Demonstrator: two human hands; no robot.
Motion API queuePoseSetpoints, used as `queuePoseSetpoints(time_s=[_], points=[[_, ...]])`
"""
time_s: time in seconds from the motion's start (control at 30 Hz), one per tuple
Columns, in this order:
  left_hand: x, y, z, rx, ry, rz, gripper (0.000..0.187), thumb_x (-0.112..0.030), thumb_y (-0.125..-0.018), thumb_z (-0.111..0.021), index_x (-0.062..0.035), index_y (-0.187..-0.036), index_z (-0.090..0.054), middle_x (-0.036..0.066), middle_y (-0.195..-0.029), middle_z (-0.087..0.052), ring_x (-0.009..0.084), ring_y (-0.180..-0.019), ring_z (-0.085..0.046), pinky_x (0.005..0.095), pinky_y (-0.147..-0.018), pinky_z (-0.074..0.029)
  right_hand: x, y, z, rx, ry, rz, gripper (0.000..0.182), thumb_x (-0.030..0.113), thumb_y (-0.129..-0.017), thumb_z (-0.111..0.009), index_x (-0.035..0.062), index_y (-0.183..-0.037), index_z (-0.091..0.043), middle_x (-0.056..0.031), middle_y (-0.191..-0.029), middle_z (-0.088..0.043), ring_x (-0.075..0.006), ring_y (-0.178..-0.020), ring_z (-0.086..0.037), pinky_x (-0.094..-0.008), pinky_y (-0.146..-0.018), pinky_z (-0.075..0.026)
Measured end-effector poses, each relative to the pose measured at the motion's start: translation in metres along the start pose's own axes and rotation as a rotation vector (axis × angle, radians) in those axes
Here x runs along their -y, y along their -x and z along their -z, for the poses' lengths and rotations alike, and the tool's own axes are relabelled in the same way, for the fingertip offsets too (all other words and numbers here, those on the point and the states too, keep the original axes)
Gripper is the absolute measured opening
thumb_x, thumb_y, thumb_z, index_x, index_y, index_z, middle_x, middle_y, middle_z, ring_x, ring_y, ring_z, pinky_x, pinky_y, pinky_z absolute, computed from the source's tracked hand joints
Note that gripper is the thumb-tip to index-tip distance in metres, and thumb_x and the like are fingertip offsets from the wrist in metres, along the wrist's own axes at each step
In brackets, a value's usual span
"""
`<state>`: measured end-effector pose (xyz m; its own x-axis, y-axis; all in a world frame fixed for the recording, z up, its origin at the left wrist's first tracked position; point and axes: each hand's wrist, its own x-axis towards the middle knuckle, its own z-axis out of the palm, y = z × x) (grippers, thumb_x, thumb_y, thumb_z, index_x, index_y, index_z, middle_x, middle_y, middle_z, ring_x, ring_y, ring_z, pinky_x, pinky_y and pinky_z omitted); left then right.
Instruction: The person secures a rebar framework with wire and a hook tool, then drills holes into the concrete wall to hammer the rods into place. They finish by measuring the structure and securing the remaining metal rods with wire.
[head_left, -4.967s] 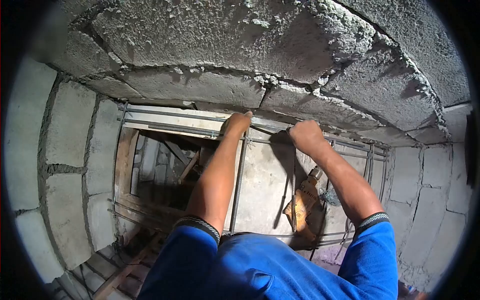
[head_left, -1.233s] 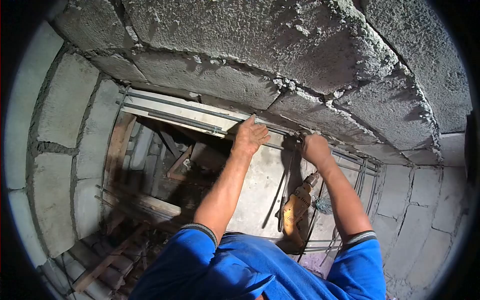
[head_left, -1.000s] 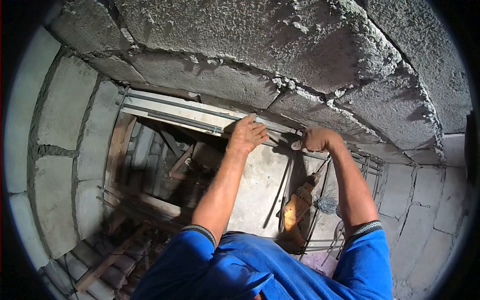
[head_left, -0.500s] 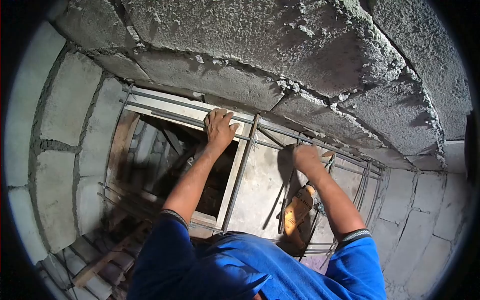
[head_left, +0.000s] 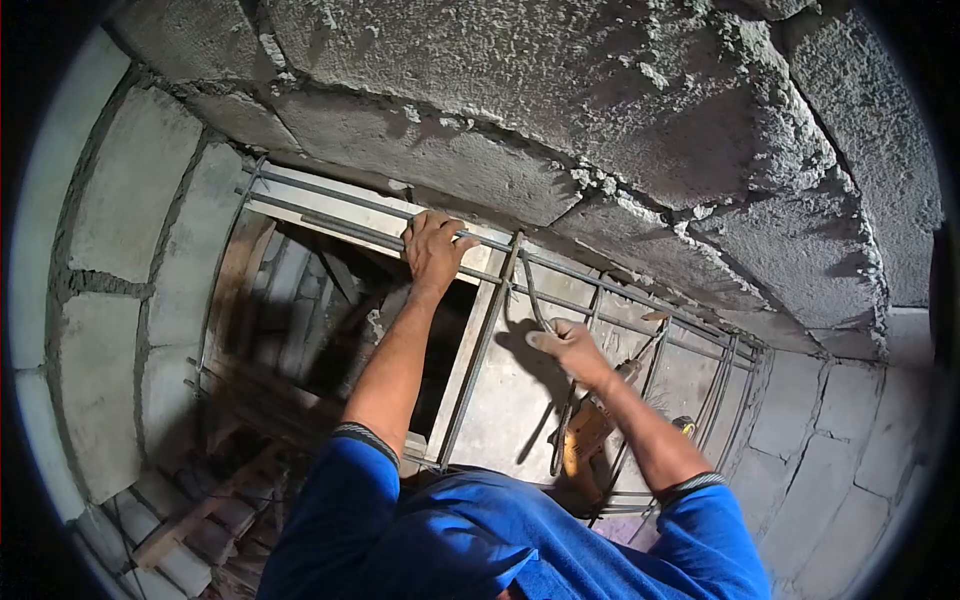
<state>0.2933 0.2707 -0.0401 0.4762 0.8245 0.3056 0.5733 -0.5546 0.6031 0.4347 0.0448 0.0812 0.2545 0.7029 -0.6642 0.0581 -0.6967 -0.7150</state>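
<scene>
My left hand (head_left: 433,255) rests over the long horizontal rebar (head_left: 345,190) along the base of the block wall, fingers curled round it and thumb to the right. My right hand (head_left: 572,352) is closed on the lower end of a thin, slightly curved steel rod (head_left: 532,290). The rod's upper end reaches the rebar close to a steel stirrup (head_left: 490,325) that crosses the long bars. Below my right hand, a yellow power tool (head_left: 585,445) lies on the pale board (head_left: 510,400) under the bars.
Rough block wall (head_left: 560,90) rises in front, with smoother block walls at left (head_left: 130,190) and right (head_left: 830,450). An opening framed in wood (head_left: 240,270) lies left of the board, with lumber (head_left: 205,510) below it. More stirrups (head_left: 720,385) stand at right.
My right hand has moved down and left from the long bars, and the curved rod in it has swung to a steeper angle. My left hand stays on the rebar.
</scene>
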Motion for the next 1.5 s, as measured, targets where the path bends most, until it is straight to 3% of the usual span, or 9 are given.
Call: queuePoseSetpoints(time_s=[0.17, 0.3, 0.57, 0.67, 0.8, 1.1, 1.23, 1.3, 1.5], points=[[-0.002, -0.001, -0.001, -0.026, -0.004, 0.01, 0.032, -0.029, -0.067, -0.085, -0.0106, -0.092, -0.075, 0.003, -0.101, -0.065, 0.0244, -0.108, -0.054, 0.0442, -0.091, -0.04, 0.006, -0.008, -0.011, -0.058, -0.521, -0.189, 0.027, 0.031, -0.092, -0.068, 0.0044, -0.09, -0.07, -0.0004, -0.074, -0.064, -0.0141, -0.059, -0.057, -0.0315, -0.056, -0.045], [-0.002, 0.0, 0.0, -0.012, -0.024, 0.026, 0.034, -0.03, -0.068, -0.085, -0.0097, -0.094, -0.075, 0.004, -0.102, -0.065, 0.0254, -0.109, -0.054, 0.0444, -0.091, -0.04, 0.052, -0.002, 0.053, -0.47, 0.761, 0.404, 0.038, 0.035, -0.094, -0.061, -0.0005, -0.081, -0.065, -0.0217, -0.07, -0.066, -0.0386, -0.059, -0.062, -0.045, -0.061, -0.05], [-0.001, 0.003, 0.0, 0.011, -0.014, 0.056, 0.038, -0.03, -0.067, -0.087, -0.0085, -0.096, -0.075, 0.005, -0.108, -0.065, 0.0261, -0.115, -0.052, 0.0444, -0.097, -0.038, 0.037, -0.035, 0.078, -0.583, 0.978, 0.209, 0.05, 0.042, -0.096, -0.054, -0.0016, -0.079, -0.069, -0.0306, -0.081, -0.064, -0.0488, -0.082, -0.063, -0.0534, -0.074, -0.051], [0.0, 0.002, -0.001, 0.002, -0.009, 0.07, 0.039, -0.03, -0.066, -0.087, -0.0088, -0.096, -0.075, 0.006, -0.108, -0.065, 0.0263, -0.116, -0.051, 0.0445, -0.098, -0.038, 0.051, -0.036, 0.092, -0.368, 0.642, -0.094, 0.054, 0.04, -0.099, -0.052, -0.0028, -0.067, -0.064, -0.0193, -0.06, -0.061, -0.0295, -0.045, -0.057, -0.042, -0.045, -0.045], [0.0, 0.0, 0.002, 0.015, -0.002, 0.09, 0.039, -0.03, -0.066, -0.087, -0.0088, -0.096, -0.075, 0.006, -0.108, -0.065, 0.0262, -0.116, -0.051, 0.0444, -0.098, -0.037, 0.061, -0.03, 0.099, -0.233, 0.195, -0.251, 0.048, 0.044, -0.1, -0.05, 0.0074, -0.069, -0.058, 0.0027, -0.053, -0.049, -0.0116, -0.04, -0.043, -0.0294, -0.037, -0.031], [0.003, 0.001, -0.001, -0.033, -0.026, 0.059, 0.039, -0.034, -0.064, -0.086, -0.0094, -0.092, -0.075, 0.006, -0.101, -0.066, 0.026, -0.111, -0.053, 0.0434, -0.096, -0.04, -0.031, -0.048, 0.11, 0.025, -0.416, -0.454, 0.046, 0.053, -0.1, -0.048, 0.0102, -0.084, -0.054, 0.004, -0.056, -0.045, -0.0103, -0.043, -0.04, -0.0269, -0.038, -0.03], [0.006, 0.002, -0.005, -0.054, -0.03, 0.007, 0.04, -0.034, -0.064, -0.086, -0.0081, -0.093, -0.075, 0.005, -0.105, -0.066, 0.0252, -0.112, -0.053, 0.0432, -0.095, -0.04, -0.042, -0.065, 0.113, -0.388, 0.28, -0.171, 0.044, 0.046, -0.096, -0.059, 0.0024, -0.098, -0.06, -0.0059, -0.065, -0.06, -0.0213, -0.051, -0.059, -0.0361, -0.043, -0.047], [0.005, 0.004, -0.005, -0.037, -0.01, 0.007, 0.039, -0.033, -0.066, -0.086, -0.0078, -0.093, -0.075, 0.005, -0.102, -0.066, 0.0273, -0.111, -0.053, 0.0447, -0.098, -0.038, -0.028, -0.041, 0.078, -0.925, 1.103, 0.493, 0.043, 0.039, -0.09, -0.066, -0.0027, -0.099, -0.064, -0.0176, -0.077, -0.065, -0.0324, -0.063, -0.066, -0.0427, -0.055, -0.054], [0.002, 0.002, -0.004, -0.038, -0.046, 0.042, 0.041, -0.032, -0.064, -0.087, -0.0074, -0.094, -0.074, 0.004, -0.107, -0.066, 0.026, -0.114, -0.053, 0.0445, -0.097, -0.039, 0.023, -0.022, 0.074, -0.51, 1.502, 0.299, 0.034, 0.016, -0.08, -0.065, 0.0018, -0.111, -0.066, -0.0239, -0.089, -0.068, -0.0355, -0.077, -0.07, -0.0456, -0.068, -0.057]])
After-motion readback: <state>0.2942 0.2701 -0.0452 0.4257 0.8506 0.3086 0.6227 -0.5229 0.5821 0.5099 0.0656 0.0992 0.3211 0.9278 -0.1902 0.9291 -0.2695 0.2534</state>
